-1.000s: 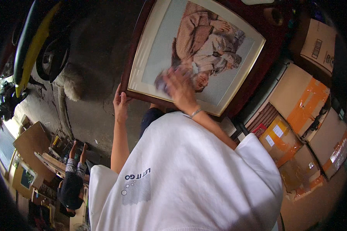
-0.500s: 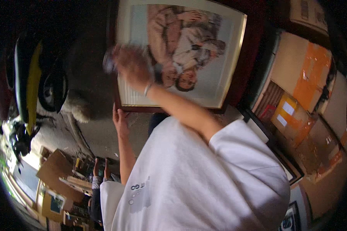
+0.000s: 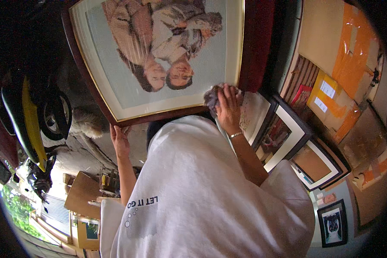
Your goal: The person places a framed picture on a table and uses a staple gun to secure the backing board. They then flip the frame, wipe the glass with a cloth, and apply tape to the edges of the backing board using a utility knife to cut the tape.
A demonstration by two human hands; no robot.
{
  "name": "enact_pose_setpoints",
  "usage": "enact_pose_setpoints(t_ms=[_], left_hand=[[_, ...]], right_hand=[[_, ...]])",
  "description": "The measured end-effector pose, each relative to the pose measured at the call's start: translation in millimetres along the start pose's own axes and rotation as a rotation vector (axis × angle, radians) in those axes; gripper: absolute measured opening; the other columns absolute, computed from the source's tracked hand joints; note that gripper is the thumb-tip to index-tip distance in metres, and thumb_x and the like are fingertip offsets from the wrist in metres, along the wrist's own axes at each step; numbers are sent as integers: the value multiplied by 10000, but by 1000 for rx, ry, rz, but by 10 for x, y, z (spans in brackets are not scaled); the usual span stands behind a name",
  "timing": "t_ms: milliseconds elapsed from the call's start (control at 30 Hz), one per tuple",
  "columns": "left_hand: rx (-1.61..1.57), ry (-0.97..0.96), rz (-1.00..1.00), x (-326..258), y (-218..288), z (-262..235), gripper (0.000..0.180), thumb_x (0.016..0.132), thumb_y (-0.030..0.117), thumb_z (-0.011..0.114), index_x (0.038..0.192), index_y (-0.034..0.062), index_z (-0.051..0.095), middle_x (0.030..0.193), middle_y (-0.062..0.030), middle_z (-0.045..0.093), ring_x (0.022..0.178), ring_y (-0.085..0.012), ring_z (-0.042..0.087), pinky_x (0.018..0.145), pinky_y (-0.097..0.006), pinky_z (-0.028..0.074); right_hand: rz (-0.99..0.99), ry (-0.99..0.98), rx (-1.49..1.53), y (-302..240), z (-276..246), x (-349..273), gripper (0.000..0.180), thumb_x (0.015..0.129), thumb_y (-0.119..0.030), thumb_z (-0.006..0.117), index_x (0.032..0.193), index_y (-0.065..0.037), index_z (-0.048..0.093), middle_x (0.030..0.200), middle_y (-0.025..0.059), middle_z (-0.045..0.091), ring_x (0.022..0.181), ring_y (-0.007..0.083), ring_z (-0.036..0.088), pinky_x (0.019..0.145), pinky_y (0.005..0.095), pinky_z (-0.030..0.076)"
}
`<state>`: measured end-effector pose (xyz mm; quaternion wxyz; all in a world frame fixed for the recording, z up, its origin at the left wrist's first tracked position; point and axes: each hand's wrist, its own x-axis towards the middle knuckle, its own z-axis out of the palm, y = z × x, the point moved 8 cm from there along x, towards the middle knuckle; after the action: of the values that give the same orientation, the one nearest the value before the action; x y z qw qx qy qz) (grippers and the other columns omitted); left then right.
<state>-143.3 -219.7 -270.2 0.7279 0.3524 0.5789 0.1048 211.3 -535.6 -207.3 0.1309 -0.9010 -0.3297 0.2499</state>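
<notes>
A large framed picture (image 3: 198,56) of two people appears upside down before me, behind glass with a pale mat, a gold inner edge and a dark red-brown frame. At its near left corner, my left hand (image 3: 120,141) grips the frame from below, its fingers partly hidden. A crumpled greyish cloth (image 3: 211,99) is bunched under the fingers of my right hand (image 3: 229,107), pressed to the frame's near right corner. The right wrist wears a bracelet.
Black-framed pictures (image 3: 284,112) lean at the right, beside taped cardboard boxes (image 3: 320,53). A yellow and black motorbike (image 3: 30,116) stands at the left, near a fluffy light-coloured thing (image 3: 86,122). Cardboard (image 3: 82,195) lies at the lower left.
My right hand has swept with the cloth from the picture's left side to its near right corner. The picture sits further left and more tilted in view. My left hand stays at its corner.
</notes>
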Motion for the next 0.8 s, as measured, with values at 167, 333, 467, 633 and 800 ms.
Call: enact_pose_setpoints(t_ms=[167, 333, 467, 633, 800], left_hand=[[55, 60, -64, -12, -33, -82, 563, 1062, 343, 557, 1560, 159, 371, 1347, -50, 632, 1157, -219, 661, 977, -457, 541], [112, 68, -95, -21, -45, -137, 550, 1068, 360, 542, 1553, 163, 378, 1344, -50, 632, 1158, -215, 661, 964, -451, 541], [106, 51, -59, -3, -61, -147, 552, 1067, 369, 545, 1551, 159, 382, 1332, -45, 638, 1141, -217, 669, 956, -443, 543], [92, 31, -41, 24, -104, -148, 540, 1072, 372, 531, 1547, 165, 379, 1314, -49, 637, 1092, -237, 687, 923, -457, 568], [149, 40, 61, 32, -7, -42, 611, 1062, 398, 548, 1568, 106, 367, 1301, -40, 638, 1066, -199, 677, 900, -384, 569]], right_hand=[[-16, 153, -25, 152, -251, 737, 764, 867, -122, 715, 1539, -112, 353, 1648, 164, 294, 1511, 394, 283, 1205, 587, 218], [-198, 572, -103, -6, -997, 2359, 548, 947, -238, 632, 1466, -114, 508, 1558, 172, 445, 1440, 364, 403, 1184, 568, 272], [-114, 726, -192, -216, -1450, 3168, 486, 1001, -252, 561, 1425, -19, 514, 1517, 196, 470, 1421, 402, 392, 1188, 547, 273], [-109, 767, -92, -775, -1080, 3132, 494, 994, -249, 564, 1435, -33, 512, 1488, 238, 472, 1412, 465, 377, 1171, 587, 272], [-428, 225, 292, -2048, 77, 2620, 447, 1030, -222, 461, 1443, -64, 529, 1566, 161, 436, 1440, 361, 405, 1235, 511, 246]])
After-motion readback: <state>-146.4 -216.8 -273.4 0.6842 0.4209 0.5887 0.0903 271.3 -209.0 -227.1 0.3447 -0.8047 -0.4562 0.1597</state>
